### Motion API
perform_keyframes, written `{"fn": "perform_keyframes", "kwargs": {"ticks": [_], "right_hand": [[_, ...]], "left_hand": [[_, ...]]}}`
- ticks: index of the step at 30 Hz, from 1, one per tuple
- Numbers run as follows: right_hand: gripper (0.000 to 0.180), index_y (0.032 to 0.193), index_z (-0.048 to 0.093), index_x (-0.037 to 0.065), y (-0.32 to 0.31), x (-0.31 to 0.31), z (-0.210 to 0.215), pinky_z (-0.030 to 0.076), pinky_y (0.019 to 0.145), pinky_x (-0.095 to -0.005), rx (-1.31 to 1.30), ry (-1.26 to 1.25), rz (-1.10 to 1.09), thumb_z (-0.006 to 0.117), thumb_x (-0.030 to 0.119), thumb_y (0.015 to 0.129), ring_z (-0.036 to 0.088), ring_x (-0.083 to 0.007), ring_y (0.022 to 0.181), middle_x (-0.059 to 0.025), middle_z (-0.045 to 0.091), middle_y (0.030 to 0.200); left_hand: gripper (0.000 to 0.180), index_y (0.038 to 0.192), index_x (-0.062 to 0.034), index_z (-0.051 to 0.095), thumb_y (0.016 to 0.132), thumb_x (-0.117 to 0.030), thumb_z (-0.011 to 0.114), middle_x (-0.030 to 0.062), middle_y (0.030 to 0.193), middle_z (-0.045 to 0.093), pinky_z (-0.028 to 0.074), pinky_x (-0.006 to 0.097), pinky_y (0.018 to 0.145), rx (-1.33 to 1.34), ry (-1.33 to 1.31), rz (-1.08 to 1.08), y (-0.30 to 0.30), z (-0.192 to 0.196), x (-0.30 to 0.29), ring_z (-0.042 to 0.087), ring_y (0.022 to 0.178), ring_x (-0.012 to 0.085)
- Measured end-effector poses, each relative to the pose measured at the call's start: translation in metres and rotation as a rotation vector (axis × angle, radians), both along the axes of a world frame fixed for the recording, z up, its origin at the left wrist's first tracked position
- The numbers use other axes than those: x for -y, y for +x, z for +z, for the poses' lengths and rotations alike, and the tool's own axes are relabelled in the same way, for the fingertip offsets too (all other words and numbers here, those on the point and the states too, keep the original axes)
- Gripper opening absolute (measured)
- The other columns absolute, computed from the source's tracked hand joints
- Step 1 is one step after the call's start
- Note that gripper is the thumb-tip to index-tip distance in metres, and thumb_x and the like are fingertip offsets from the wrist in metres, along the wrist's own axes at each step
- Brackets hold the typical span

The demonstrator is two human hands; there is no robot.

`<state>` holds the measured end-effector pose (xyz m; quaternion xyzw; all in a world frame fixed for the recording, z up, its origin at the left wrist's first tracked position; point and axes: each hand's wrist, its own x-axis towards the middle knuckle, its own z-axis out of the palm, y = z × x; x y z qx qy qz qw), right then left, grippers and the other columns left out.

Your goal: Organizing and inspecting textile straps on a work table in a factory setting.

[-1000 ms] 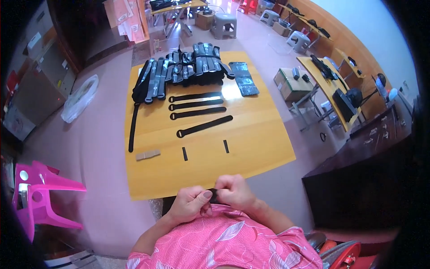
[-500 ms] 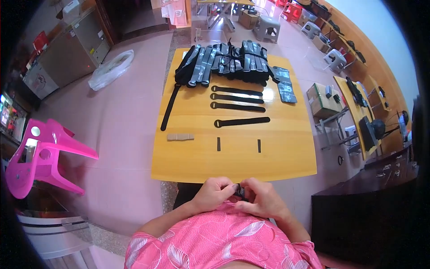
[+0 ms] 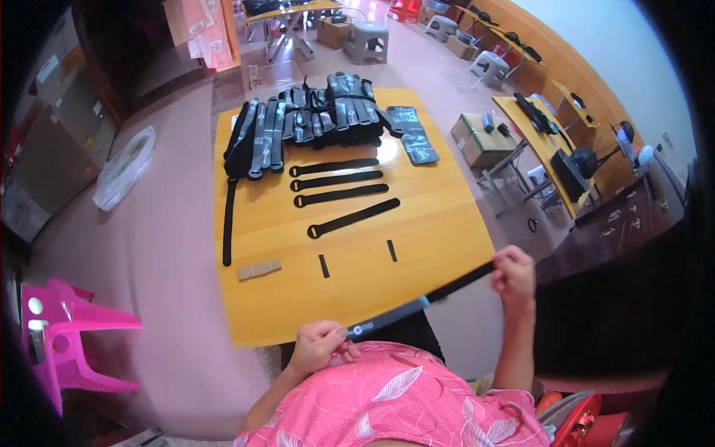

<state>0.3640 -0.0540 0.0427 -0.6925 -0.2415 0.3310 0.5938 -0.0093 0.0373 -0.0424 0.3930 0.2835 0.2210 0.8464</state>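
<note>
My left hand (image 3: pixel 320 348) and my right hand (image 3: pixel 514 277) hold a long black strap (image 3: pixel 465 282) stretched slantwise over the table's near edge. My left fingers pinch its low end, where a grey printed section (image 3: pixel 387 319) shows; a light blue bit marks where this meets the plain black part. My right fist grips the far end, higher and to the right. Several black straps with slotted round ends, such as the nearest strap (image 3: pixel 354 218), lie across the table. Nearer me are two short dark strips (image 3: pixel 324 266) and a tan folded piece (image 3: pixel 259 269).
A heap of black straps with grey printed bands (image 3: pixel 268 138) covers the table's far side, beside a grey packet (image 3: pixel 413 134). One strap (image 3: pixel 229 223) hangs down along the left edge. A pink plastic stool (image 3: pixel 71 335) stands left; a side table (image 3: pixel 544 149) stands right.
Both hands were close together at my lap around something small and dark. They have moved apart, the right hand out to the right, with the strap stretched between them. The view has turned right.
</note>
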Motion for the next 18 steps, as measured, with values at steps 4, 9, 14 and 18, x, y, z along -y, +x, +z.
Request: {"fn": "perform_keyframes", "kwargs": {"ticks": [4,9,14,18], "right_hand": [[0.011,0.081,0.059,0.006,0.09,0.057,0.019,0.03,0.03,-0.0199,0.119,0.105,-0.237,0.062,0.013,0.089,0.042,-0.0048,0.037,0.0012,0.05,0.057],[0.01,0.089,0.058,0.006,0.125,0.079,0.083,0.033,0.033,-0.017,0.121,0.24,-0.391,0.056,0.015,0.092,0.04,-0.0032,0.04,0.0017,0.05,0.059],[0.017,0.098,0.06,0.002,0.062,-0.027,0.101,0.042,0.041,-0.0216,0.153,0.039,-0.054,0.052,0.016,0.092,0.051,-0.0092,0.047,-0.0048,0.059,0.067],[0.018,0.102,0.057,0.0,0.039,-0.109,0.077,0.046,0.043,-0.0231,0.118,0.159,0.017,0.055,0.013,0.089,0.059,-0.012,0.054,-0.0079,0.062,0.072]], "left_hand": [[0.023,0.077,0.0056,0.058,0.093,-0.009,0.049,0.0164,0.075,0.067,0.053,0.027,0.059,-0.154,0.031,-0.098,-0.005,0.003,-0.009,0.064,0.064,0.0173],[0.022,0.076,0.0043,0.056,0.092,-0.008,0.048,0.0185,0.075,0.066,0.053,0.027,0.06,0.044,-0.038,-0.026,-0.029,-0.011,-0.021,0.065,0.063,0.0213],[0.02,0.078,0.0058,0.055,0.092,-0.006,0.048,0.0194,0.076,0.064,0.055,0.03,0.064,-0.033,-0.128,-0.072,-0.018,-0.012,-0.024,0.066,0.068,0.0248],[0.02,0.079,0.0064,0.054,0.092,-0.006,0.046,0.0214,0.078,0.063,0.055,0.033,0.065,0.065,-0.212,0.069,-0.016,-0.018,-0.025,0.065,0.071,0.0274]]}}
